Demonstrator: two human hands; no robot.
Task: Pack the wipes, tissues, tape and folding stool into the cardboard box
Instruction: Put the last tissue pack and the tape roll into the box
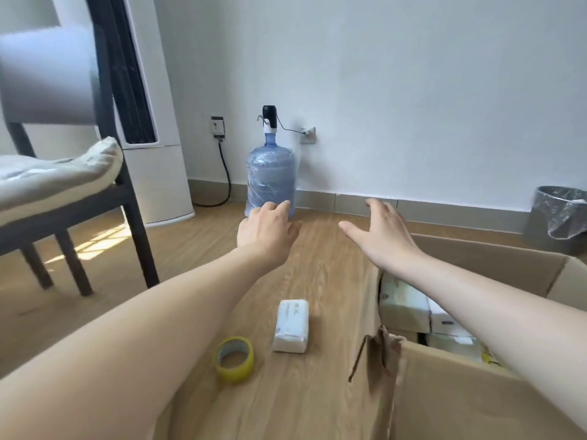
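Tape (234, 359) and tissues (291, 326) lay unpacked below my empty, spread-fingered left hand (268, 228) and right hand (379, 235), so I risked overlooking them.

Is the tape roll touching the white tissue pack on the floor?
Apart. The head view shows bare floor between the tape roll and the tissue pack.

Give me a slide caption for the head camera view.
Both empty hands reach forward; tape and tissue pack lie beside the part-filled cardboard box.
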